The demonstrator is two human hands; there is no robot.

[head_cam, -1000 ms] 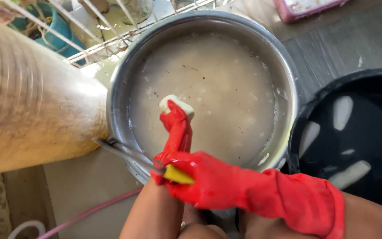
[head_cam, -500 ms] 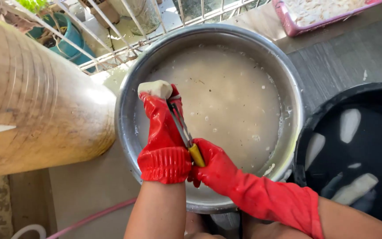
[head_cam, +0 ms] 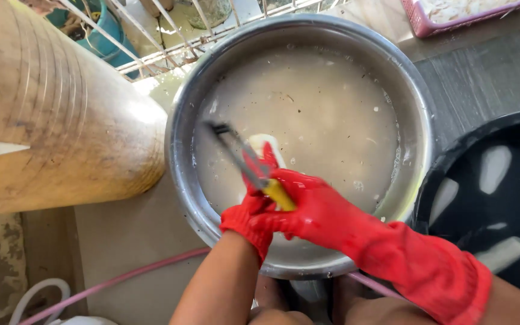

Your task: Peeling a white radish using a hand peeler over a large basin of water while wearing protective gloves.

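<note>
Gripping a yellow-handled peeler (head_cam: 249,164) in the red-gloved right hand (head_cam: 308,207), a person is scraping a pale root (head_cam: 266,147) clenched in the left hand (head_cam: 254,207) over a cloudy basin (head_cam: 179,150), risking a slip toward wet fingers.

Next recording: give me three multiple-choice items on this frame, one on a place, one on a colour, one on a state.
1. Where is the pale peeled piece held?
A. over the metal basin
B. over the black tub
C. on the floor

2. What colour is the peeler handle?
A. blue
B. yellow
C. white

3. What is the water in the metal basin like?
A. clear
B. cloudy
C. drained away

Answers: 1 A, the left hand holds it above the basin's water; 2 B, yellow shows in the right hand; 3 B, the water looks murky and grey-brown, with specks.
</note>
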